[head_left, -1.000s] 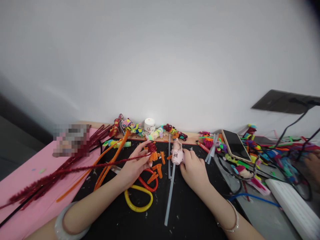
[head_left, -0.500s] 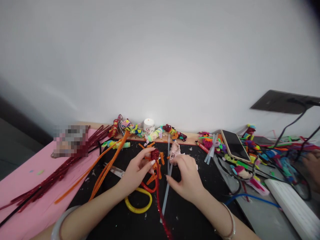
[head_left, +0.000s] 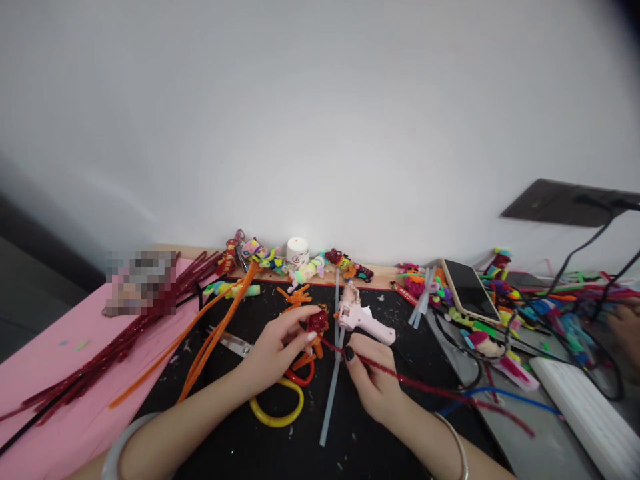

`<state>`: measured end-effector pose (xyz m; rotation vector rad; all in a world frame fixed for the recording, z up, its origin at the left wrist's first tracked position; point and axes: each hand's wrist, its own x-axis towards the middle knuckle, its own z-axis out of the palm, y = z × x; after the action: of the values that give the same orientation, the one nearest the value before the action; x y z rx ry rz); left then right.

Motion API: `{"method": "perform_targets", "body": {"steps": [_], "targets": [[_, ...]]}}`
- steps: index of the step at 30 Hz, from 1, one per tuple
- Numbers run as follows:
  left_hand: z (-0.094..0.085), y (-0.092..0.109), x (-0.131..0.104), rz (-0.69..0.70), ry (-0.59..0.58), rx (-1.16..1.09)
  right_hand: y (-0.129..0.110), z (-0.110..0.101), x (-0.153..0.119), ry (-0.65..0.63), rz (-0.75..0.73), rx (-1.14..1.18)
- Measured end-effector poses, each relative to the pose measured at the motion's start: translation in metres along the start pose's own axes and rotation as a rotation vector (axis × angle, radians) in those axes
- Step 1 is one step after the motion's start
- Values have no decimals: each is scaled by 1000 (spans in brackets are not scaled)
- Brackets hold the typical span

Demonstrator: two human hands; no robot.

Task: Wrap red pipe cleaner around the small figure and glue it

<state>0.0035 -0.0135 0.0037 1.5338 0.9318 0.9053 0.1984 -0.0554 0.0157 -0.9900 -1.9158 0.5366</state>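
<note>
Between thumb and fingers, my left hand (head_left: 287,340) pinches a wound ball of red tinsel pipe cleaner (head_left: 317,321). The loose length of red pipe cleaner (head_left: 430,385) runs from the ball out to the right. My right hand (head_left: 373,373) is closed on this length a short way from the ball. A pale pink glue gun (head_left: 367,323) lies just beyond my right hand, with a long clear glue stick (head_left: 329,403) beside it. Cut orange pipe cleaner pieces (head_left: 304,361) lie around the ball. Scissors with a yellow and red handle (head_left: 277,421) rest partly under my left wrist.
Red tinsel stems (head_left: 115,347) lie on the pink sheet (head_left: 45,373) at left, near long orange stems (head_left: 215,333). Along the wall stand a white paper cup (head_left: 299,252) and small figures. A phone (head_left: 470,290), cables and a white power strip (head_left: 585,407) occupy the right. Another person's hand (head_left: 625,333) shows there.
My right hand has gone from beside the glue gun to the red pipe cleaner and closed on it. The loose length, which hung toward me, now stretches to the right. The ball has shifted slightly nearer.
</note>
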Motion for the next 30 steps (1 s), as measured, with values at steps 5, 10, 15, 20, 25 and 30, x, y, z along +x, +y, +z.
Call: {"method": "perform_targets", "body": {"steps": [5,10,15,20,25,30], "targets": [[-4,5,4,-51,-36,-284,3,0,4,60,175,33],[-5,4,4,-93,-115,-447,5,0,6,78,239,65],[-3,6,3,-152,-167,-600,8,1,6,76,258,66],[-2,8,0,-191,-202,-688,9,1,6,72,255,84],[-1,7,-2,-199,-257,-763,9,2,6,76,287,117],[-1,6,-1,-225,-264,-781,12,3,5,88,382,383]]}}
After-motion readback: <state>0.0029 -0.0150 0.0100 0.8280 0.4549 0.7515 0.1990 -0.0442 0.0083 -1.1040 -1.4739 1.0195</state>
